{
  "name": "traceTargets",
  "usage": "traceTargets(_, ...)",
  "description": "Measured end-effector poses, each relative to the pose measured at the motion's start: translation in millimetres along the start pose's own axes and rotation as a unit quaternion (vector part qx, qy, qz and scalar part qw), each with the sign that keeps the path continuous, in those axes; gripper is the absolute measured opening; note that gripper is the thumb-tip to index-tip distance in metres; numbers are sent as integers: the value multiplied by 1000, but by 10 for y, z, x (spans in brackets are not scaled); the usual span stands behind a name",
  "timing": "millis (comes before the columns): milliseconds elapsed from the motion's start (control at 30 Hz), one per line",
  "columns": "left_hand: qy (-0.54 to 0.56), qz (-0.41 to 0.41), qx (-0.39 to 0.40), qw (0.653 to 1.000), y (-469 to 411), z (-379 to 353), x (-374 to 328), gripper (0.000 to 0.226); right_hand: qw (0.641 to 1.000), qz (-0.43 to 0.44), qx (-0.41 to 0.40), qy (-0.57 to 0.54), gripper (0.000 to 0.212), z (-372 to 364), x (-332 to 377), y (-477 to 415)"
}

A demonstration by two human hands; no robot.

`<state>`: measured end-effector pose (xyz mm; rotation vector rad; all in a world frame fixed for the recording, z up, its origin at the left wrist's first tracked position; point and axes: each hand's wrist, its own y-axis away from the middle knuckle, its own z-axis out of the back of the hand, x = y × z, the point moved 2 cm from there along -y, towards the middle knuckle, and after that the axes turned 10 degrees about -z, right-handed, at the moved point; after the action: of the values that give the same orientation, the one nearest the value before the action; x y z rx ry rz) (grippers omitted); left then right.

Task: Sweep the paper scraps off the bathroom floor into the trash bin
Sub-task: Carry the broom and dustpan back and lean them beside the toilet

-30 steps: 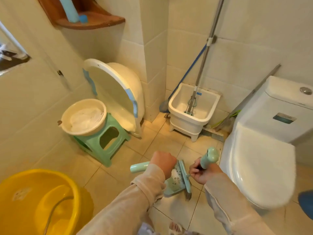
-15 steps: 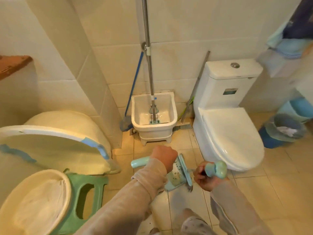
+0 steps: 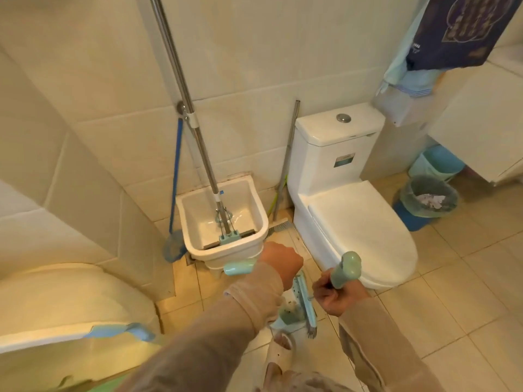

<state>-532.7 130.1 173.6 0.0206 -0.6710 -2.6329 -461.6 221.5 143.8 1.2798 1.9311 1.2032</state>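
My left hand (image 3: 278, 260) is clenched on the pale green plastic dustpan's (image 3: 291, 306) handle, pan tipped up, I judge to keep the white paper scraps (image 3: 289, 306) inside. My right hand (image 3: 335, 294) grips the matching green brush (image 3: 307, 304) against its mouth. The blue lined trash bin (image 3: 426, 203) (already holding paper) waits beyond the white toilet (image 3: 353, 219).

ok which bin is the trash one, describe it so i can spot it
Find the white toilet against the back wall and look at the floor on its right. Two bins stand there: the trash bin is the nearer, dark blue one, lined with a grey bag holding crumpled paper.
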Motion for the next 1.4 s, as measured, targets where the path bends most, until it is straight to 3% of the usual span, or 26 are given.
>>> traceTargets(67, -2, -24, 9, 1000, -121, 38, 85, 19, 1000, 3, -10, -16, 15, -148, 137, -99)
traceTargets(233, -34, -74, 6, 997, -448, 192, 420, 16, 997, -14, -4, -82, 38, -424, 500, -318)
traceTargets(467, -84, -164, -3, 983, -953, 281, 1024, 21, 985, 44, -2, -167, 24, -768, 720, -484)
traceTargets(667, -163, -280, -28, 946, -1339, 394, 1516, 22, 947, 145, -6, -286, 10, -1146, 780, -611)
traceTargets(800, -192, -337, -27, 921, -1619, 561, 1782, 24, 921, 176, -16, -346, 15, -1195, 833, -638)
traceTargets(933, -262, -360, -24, 895, -1898, 714, 1954, 26, 898, 182, -17, -401, 39, -1155, 869, -707)
traceTargets(1167, -305, -350, -17, 885, -2261, 807, 2269, 29, 888, 190, 3, -418, 37, -1336, 1035, -921)
traceTargets(1400, -357, -319, -25, 878, -2437, 645, 2671, 29, 879, 144, 23, -454, 36, -1523, 1139, -1228)
